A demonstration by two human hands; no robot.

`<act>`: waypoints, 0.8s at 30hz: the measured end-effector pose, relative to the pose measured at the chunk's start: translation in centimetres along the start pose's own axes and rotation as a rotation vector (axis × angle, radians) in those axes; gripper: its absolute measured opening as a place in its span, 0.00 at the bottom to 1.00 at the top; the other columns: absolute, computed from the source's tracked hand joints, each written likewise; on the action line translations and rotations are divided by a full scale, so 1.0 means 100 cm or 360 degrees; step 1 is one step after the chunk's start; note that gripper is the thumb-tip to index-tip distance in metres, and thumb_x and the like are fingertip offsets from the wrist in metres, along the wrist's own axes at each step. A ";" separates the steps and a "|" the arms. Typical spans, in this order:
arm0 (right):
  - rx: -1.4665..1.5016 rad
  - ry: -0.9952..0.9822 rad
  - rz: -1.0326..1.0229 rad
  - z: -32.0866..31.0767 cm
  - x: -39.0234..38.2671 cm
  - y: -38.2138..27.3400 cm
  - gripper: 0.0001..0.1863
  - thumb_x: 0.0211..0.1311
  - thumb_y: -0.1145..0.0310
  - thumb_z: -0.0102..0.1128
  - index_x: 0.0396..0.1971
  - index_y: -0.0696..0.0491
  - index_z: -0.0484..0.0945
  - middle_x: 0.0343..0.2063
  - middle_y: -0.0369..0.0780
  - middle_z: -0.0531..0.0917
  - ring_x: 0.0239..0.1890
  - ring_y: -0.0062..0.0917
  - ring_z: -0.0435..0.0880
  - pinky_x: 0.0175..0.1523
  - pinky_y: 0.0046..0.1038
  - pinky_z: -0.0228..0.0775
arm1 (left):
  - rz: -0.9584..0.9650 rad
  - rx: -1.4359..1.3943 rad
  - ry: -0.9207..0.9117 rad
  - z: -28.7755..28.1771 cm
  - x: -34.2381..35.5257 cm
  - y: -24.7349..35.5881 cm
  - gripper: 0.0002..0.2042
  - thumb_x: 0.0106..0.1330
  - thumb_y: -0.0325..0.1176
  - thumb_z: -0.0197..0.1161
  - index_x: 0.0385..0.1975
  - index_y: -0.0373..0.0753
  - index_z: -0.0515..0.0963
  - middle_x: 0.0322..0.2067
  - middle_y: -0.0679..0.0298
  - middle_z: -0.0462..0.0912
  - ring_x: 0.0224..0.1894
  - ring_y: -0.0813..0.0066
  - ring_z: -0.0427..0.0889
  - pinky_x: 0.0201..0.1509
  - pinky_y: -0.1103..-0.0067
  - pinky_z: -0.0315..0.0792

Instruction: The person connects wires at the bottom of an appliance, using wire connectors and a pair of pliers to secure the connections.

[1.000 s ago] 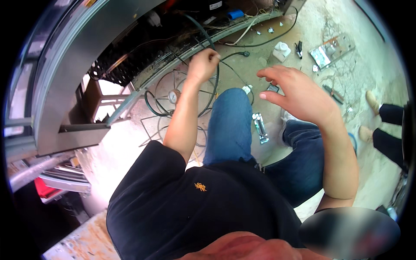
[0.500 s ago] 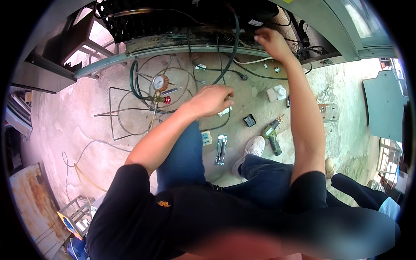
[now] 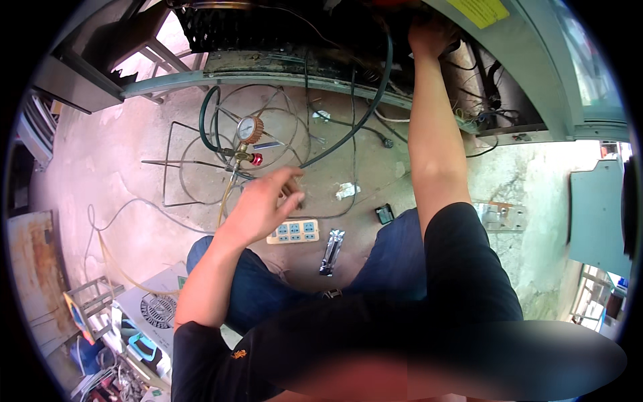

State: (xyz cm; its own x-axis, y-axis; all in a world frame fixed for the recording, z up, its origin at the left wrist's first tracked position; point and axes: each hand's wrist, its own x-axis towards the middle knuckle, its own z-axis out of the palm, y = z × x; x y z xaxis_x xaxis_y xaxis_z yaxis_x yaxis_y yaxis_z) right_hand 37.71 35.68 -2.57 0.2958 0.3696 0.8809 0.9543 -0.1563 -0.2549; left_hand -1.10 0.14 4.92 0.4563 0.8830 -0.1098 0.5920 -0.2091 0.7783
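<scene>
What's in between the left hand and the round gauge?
In the head view, a red knob lies between the left hand and the round gauge.

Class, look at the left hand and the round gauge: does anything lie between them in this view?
Yes. Seen from above, the red knob lies between the left hand and the round gauge. Nothing visible covers the gauge's face.

Hose [image 3: 386, 74] across cabinet [image 3: 268, 76] opening
</scene>
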 end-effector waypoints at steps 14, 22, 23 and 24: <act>0.0503 -0.0403 -0.0086 -0.047 -0.002 0.021 0.33 0.61 0.58 0.67 0.65 0.54 0.72 0.64 0.52 0.75 0.69 0.50 0.68 0.71 0.52 0.61 | 0.0372 0.0452 0.0622 0.009 0.253 -0.037 0.15 0.75 0.30 0.58 0.58 0.34 0.76 0.47 0.52 0.86 0.47 0.61 0.86 0.51 0.71 0.78; 0.0423 -0.0468 -0.0062 -0.041 -0.003 0.023 0.34 0.62 0.55 0.64 0.64 0.57 0.72 0.64 0.54 0.73 0.69 0.51 0.68 0.72 0.52 0.59 | 0.0327 -0.0168 0.0716 0.025 0.354 -0.079 0.12 0.74 0.35 0.62 0.50 0.36 0.81 0.38 0.58 0.88 0.38 0.70 0.87 0.43 0.73 0.79; 0.0394 -0.0429 -0.0080 -0.047 -0.008 0.019 0.33 0.62 0.54 0.63 0.64 0.58 0.72 0.64 0.54 0.74 0.69 0.51 0.68 0.72 0.52 0.58 | 0.0354 -0.0114 0.0723 0.019 0.362 -0.093 0.12 0.74 0.36 0.62 0.49 0.36 0.82 0.38 0.57 0.89 0.39 0.69 0.87 0.44 0.73 0.79; 0.0489 -0.0489 -0.0100 -0.055 -0.006 0.013 0.33 0.63 0.54 0.63 0.64 0.58 0.72 0.64 0.54 0.73 0.69 0.51 0.67 0.73 0.52 0.57 | 0.0370 0.0229 0.0814 0.005 0.371 -0.109 0.15 0.75 0.34 0.64 0.55 0.34 0.78 0.40 0.61 0.88 0.43 0.73 0.87 0.46 0.77 0.80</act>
State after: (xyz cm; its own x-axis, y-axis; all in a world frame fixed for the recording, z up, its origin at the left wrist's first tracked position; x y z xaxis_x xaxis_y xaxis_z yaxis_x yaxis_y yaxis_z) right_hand 38.54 30.20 -1.27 0.1916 0.6324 0.7506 0.9257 0.1376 -0.3523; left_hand 9.69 34.99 -7.91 0.2275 0.8902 0.3946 0.6153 -0.4455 0.6503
